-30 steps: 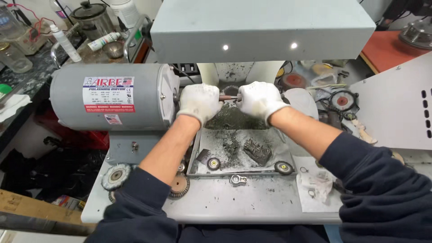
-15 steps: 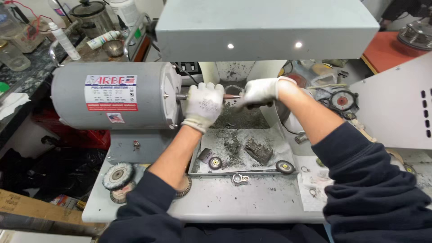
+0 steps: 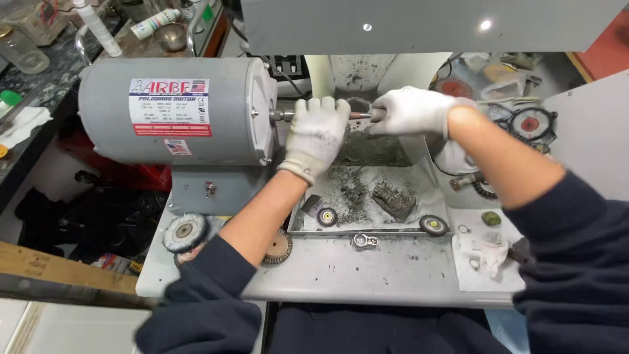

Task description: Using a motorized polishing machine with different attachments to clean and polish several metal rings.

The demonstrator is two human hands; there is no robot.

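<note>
Head view: grey motor drum point(image 3: 177, 108) is the landmark, with a rectangular white-and-red label point(image 3: 170, 107) on its front and a smaller white sticker point(image 3: 177, 147) below that. Right of the drum, the spindle point(image 3: 283, 115) sticks out. Left hand point(image 3: 317, 134), white-gloved, is curled closed over the spindle. Right hand point(image 3: 413, 111), gloved, is fisted on a small metal tool point(image 3: 367, 116) at the spindle's far end. Below the hands is a dusty tray point(image 3: 367, 196), small brush wheels point(image 3: 326, 216) along its front.
</note>
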